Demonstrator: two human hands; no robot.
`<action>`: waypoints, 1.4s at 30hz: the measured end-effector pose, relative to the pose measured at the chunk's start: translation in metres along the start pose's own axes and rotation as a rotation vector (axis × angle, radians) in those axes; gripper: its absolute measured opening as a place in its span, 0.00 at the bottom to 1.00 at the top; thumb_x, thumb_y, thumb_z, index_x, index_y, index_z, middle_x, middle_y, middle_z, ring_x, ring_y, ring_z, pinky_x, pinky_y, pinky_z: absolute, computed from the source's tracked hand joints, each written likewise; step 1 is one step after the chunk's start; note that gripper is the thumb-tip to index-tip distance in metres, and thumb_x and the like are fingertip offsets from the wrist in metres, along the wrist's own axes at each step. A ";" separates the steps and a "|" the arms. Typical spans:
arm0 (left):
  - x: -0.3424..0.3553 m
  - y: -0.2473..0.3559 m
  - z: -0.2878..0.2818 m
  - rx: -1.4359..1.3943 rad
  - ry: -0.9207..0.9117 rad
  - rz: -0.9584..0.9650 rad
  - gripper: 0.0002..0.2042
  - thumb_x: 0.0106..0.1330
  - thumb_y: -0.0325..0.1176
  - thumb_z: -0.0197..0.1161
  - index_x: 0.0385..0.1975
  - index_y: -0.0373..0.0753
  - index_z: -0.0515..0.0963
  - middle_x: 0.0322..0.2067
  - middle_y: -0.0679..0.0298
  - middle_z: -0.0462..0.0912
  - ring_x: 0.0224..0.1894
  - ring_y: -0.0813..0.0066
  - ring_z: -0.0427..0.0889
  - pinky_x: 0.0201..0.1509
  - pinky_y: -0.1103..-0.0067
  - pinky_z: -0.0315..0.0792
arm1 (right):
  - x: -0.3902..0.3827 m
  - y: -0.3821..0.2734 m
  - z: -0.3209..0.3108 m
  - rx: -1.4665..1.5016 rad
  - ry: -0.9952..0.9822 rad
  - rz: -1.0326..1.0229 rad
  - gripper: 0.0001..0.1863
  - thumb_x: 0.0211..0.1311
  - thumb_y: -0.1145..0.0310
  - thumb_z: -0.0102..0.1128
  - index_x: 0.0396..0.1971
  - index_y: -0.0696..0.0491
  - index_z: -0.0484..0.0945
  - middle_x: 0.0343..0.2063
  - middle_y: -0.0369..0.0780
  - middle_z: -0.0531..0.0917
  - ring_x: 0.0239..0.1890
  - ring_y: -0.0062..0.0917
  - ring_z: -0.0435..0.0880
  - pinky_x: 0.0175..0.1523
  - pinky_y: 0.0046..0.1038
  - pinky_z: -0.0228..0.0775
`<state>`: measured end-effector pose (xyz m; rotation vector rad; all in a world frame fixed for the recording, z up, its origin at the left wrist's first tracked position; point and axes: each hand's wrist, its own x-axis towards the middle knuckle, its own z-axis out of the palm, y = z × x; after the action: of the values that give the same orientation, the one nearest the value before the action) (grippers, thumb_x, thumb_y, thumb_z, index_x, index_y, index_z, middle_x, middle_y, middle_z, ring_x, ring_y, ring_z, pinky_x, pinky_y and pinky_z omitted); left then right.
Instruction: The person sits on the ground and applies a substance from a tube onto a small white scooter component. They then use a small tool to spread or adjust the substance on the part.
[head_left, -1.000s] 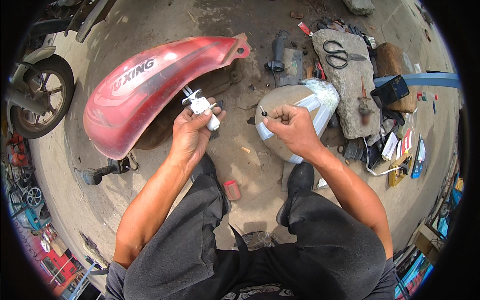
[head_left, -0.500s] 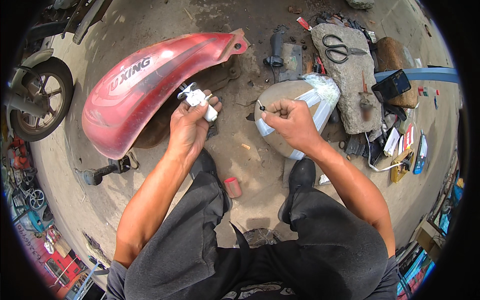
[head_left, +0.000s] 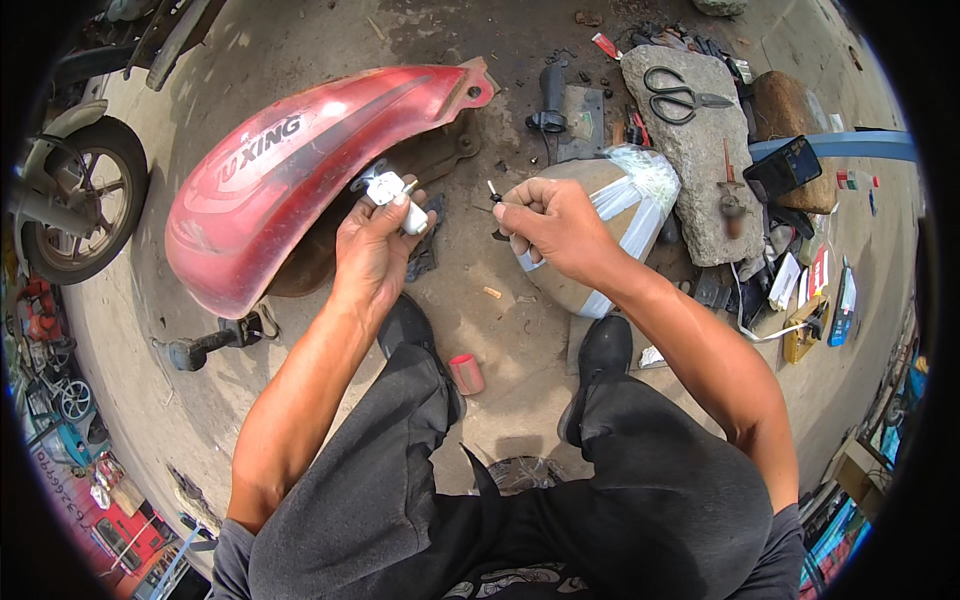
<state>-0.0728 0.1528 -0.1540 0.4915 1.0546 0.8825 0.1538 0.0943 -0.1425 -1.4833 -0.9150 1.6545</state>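
My left hand (head_left: 368,243) is closed around a silvery-white fuel tap (head_left: 387,189), a small cast part with a short brass-coloured stub and a rounded cup. The tap sits between thumb and fingers, beside the red motorcycle fuel tank (head_left: 310,165). Facing it, my right hand (head_left: 558,222) pinches a thin little pin (head_left: 493,192) with a pale tip and a black collar; its lower part is hidden by the fingers. A gap separates pin and tap. Under my right hand lies a rounded stone-like lump (head_left: 572,285) partly wrapped in clear plastic.
To the right, a stone slab (head_left: 672,150) bears black-handled scissors (head_left: 685,97); a dark phone (head_left: 785,170) rests beside it. A red cup-like piece (head_left: 466,373) lies between my shoes. A motorcycle wheel (head_left: 85,200) stands at the left, and a black handle-shaped part (head_left: 551,95) lies ahead.
My right hand has moved left, toward the fuel tap, and the pin now points more upward. My left hand has shifted slightly left, tilting the tap a little.
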 end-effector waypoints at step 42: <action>0.000 0.001 -0.002 0.054 0.085 0.034 0.12 0.67 0.26 0.62 0.48 0.35 0.71 0.43 0.63 0.79 0.46 0.73 0.80 0.55 0.69 0.75 | 0.096 -0.026 0.041 -0.326 -0.084 -0.240 0.12 0.62 0.66 0.63 0.36 0.62 0.83 0.20 0.36 0.78 0.20 0.18 0.73 0.25 0.26 0.66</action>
<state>-0.0754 0.1529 -0.1544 0.5216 1.1529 0.9135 0.1071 0.1887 -0.1629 -1.4517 -1.4047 1.4491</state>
